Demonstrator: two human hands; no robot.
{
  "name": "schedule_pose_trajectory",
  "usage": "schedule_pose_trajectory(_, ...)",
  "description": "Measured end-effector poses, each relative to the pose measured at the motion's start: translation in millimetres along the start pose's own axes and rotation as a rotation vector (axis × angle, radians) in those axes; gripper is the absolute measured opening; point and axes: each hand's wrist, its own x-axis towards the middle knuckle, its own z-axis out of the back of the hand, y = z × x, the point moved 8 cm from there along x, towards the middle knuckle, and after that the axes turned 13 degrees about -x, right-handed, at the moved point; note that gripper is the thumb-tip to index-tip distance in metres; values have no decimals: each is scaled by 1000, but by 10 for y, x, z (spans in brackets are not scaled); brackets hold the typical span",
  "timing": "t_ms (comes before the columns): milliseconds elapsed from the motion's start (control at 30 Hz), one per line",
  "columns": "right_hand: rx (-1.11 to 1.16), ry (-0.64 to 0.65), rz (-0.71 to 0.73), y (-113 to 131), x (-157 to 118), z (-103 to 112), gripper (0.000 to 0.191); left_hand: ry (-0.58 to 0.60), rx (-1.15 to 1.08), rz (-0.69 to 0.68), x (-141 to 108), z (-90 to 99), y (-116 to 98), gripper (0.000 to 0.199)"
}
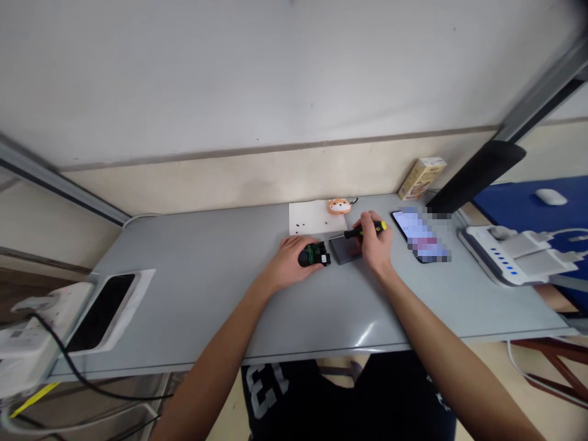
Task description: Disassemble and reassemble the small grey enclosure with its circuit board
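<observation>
My left hand [294, 263] is closed around a small black device with an exposed green circuit board [314, 253], resting on the grey table. Between the fingers of my right hand [376, 245] is a black and yellow screwdriver [353, 233], its thin shaft pointing left toward the device but apart from it. Below the screwdriver lies a dark grey flat box [343, 250], partly covered by my right hand. Behind the device is a sheet of white paper [316, 211] with several tiny dark pieces on it, which look like screws.
An orange animal-faced case [339, 206] sits on the paper's right end. To the right are a lit phone [413, 233], a small carton [420, 177], a black upright object [478, 174] and a white power strip [496, 257]. Another phone [103, 312] lies far left near cables.
</observation>
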Motion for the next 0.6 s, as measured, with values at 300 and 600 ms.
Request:
schedule_pose_trajectory(300,21,16,26,-1,9,-31,49,-167,52,-44,-11,94,-105,18)
schedule_pose_trajectory(600,40,43,2,31,-31,-37,46,-228,135,-68,-18,134,-130,14)
